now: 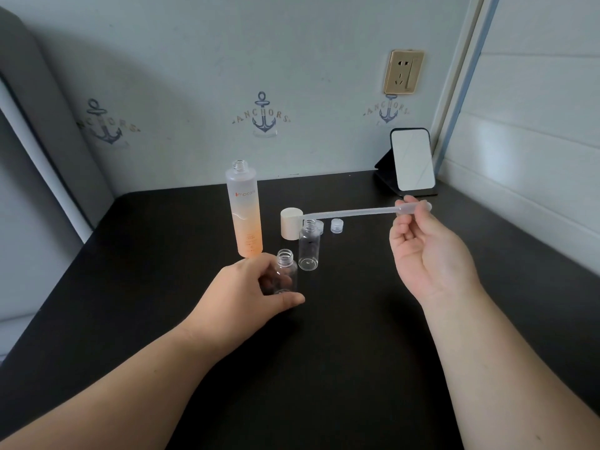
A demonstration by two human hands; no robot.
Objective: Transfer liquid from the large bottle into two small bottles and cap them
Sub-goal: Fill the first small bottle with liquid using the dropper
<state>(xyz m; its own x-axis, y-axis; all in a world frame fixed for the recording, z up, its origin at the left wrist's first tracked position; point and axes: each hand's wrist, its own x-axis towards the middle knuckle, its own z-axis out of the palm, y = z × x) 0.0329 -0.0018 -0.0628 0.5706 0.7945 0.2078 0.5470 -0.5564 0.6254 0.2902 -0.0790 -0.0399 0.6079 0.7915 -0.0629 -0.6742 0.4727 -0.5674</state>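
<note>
The large frosted bottle (245, 209) with orange liquid stands uncapped at the middle of the black table (324, 336). Its cream cap (290, 223) stands to its right. My left hand (259, 287) grips a clear small bottle (285, 271), open-mouthed and upright on the table. A second clear small bottle (308, 246) stands just behind it, also uncapped. My right hand (425, 251) pinches the bulb of a translucent pipette (357, 211), held level, its tip pointing left over the second bottle's mouth. A small clear cap (337, 226) lies behind; another is partly hidden by the second bottle.
A small mirror on a black stand (412, 160) sits at the back right corner. A wall with anchor prints and a gold socket (402, 72) rises behind the table. A white panelled wall (526, 157) borders the right side.
</note>
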